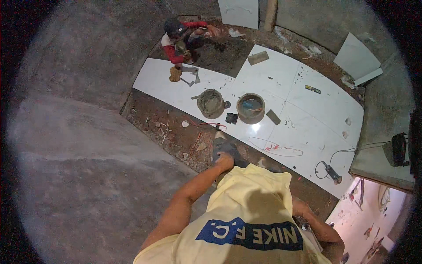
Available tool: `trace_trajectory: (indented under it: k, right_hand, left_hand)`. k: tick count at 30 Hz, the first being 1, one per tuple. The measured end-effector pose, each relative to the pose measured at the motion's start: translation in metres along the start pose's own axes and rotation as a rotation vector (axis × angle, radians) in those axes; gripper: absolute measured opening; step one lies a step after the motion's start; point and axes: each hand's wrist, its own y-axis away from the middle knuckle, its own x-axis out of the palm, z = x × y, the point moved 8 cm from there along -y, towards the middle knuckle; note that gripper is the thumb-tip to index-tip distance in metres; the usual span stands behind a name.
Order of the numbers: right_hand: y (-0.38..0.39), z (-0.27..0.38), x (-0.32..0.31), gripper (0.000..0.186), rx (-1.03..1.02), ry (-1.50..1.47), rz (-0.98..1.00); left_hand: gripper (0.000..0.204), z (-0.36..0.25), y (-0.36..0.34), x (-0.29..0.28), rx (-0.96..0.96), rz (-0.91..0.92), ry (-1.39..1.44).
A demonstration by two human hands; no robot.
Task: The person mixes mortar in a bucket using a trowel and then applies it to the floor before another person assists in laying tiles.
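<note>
Glossy white ceramic tiles (pixel 303 110), smeared with grey mortar. Beside the tiles, rough matt grey plaster wall (pixel 79 145) and crumbly brown earth (pixel 176 136). On the tiles, two mortar-caked buckets (pixel 251 108). Near them, soft yellow cotton shirt (pixel 250 211).

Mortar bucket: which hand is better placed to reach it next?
Left, probably. The left hand is stretched forward on the side of the mortar bucket. The right hand sits back beside the shirt, partly hidden and farther away.

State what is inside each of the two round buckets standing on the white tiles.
The left bucket holds grey mortar; the right bucket holds bluish water. Below those surfaces, their contents and bottoms are covered.
</note>
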Motion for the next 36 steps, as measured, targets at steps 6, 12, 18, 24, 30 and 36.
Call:
trace_trajectory:
  k: [6, 12, 18, 24, 30, 36]
  right_hand:
    - [-0.006, -0.002, 0.002, 0.068, 0.014, -0.026, 0.044]
    - [-0.008, 0.004, -0.01, 0.069, -0.026, 0.044, -0.031]
    - [-0.01, -0.044, 0.017, 0.067, 0.102, 0.05, 0.015]
    - [-0.008, -0.013, 0.01, 0.063, 0.059, 0.112, 0.101]
    - [-0.002, -0.007, 0.004, 0.061, 0.036, 0.049, -0.003]
    - [-0.005, -0.007, 0.002, 0.061, -0.014, 0.062, -0.037]
  left_hand:
    - [0.034, -0.003, 0.005, 0.015, 0.03, 0.107, -0.021]
    - [0.034, 0.004, 0.005, 0.017, -0.047, 0.065, 0.048]
    - [0.033, 0.002, 0.007, 0.016, -0.066, 0.145, 0.027]
    - [0.033, -0.001, 0.011, 0.017, 0.007, -0.063, 0.064]
    - [0.035, 0.0, 0.001, 0.017, -0.091, 0.062, -0.023]
    - [0.033, 0.002, 0.004, 0.015, -0.046, 0.09, -0.012]
